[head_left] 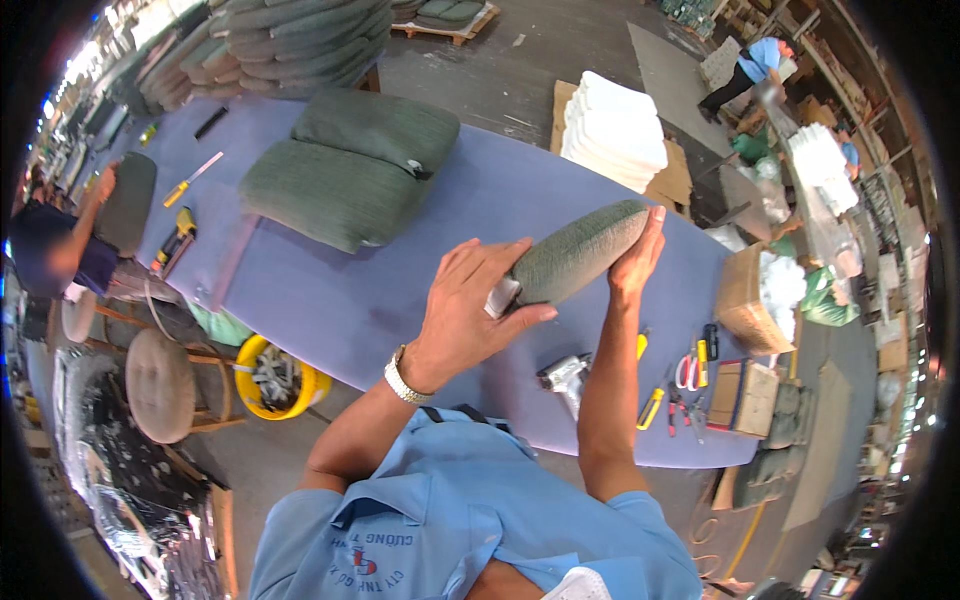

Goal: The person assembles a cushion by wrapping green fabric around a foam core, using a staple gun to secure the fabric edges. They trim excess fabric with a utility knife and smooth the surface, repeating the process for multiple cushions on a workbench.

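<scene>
I hold a small green upholstered cushion [580,252] up over the purple worktable [400,290]. My left hand [470,310] grips its near end, where a pale flap of material shows between thumb and fingers. My right hand [640,255] presses flat against the cushion's far side, fingers pointing up. Below my hands a metal staple gun [566,378] lies on the table near its front edge.
Two larger green cushions [350,165] lie on the table's far side. Screwdrivers and a drill [175,240] lie at the left, scissors and cutters [685,385] and a cardboard box [745,395] at the right. White foam stack [612,130], yellow bucket [270,375], stools and other people surround the table.
</scene>
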